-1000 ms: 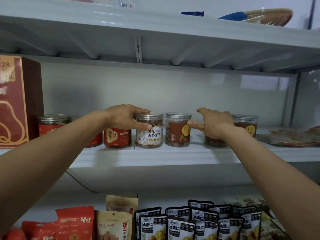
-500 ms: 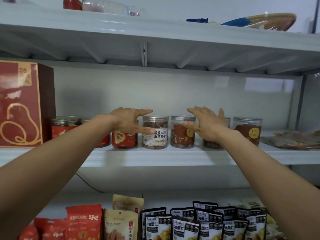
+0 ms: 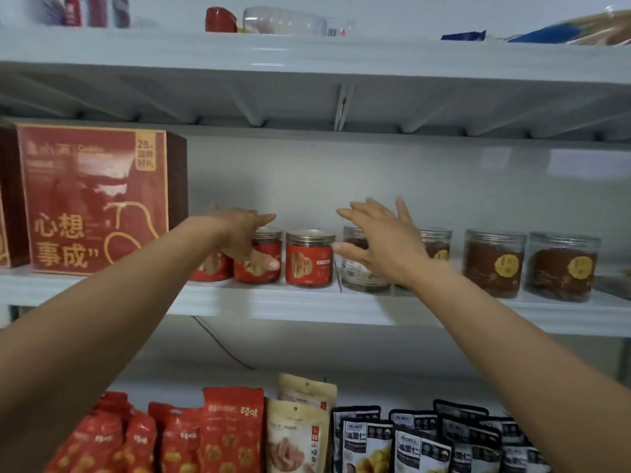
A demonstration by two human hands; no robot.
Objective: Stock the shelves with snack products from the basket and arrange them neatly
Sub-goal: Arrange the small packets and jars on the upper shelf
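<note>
While both hands are spread and nothing is gripped, the red jar [image 3: 309, 258] is seen upright on the shelf [image 3: 307, 302] between them (left hand [image 3: 244, 238] marginally farther than right hand [image 3: 382, 247]).

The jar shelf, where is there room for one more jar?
Behind the jars, the middle shelf is bare back to the wall. The front row is crowded from the big red box to the brown jars on the right. Both hands, left and right, are over the row.
</note>
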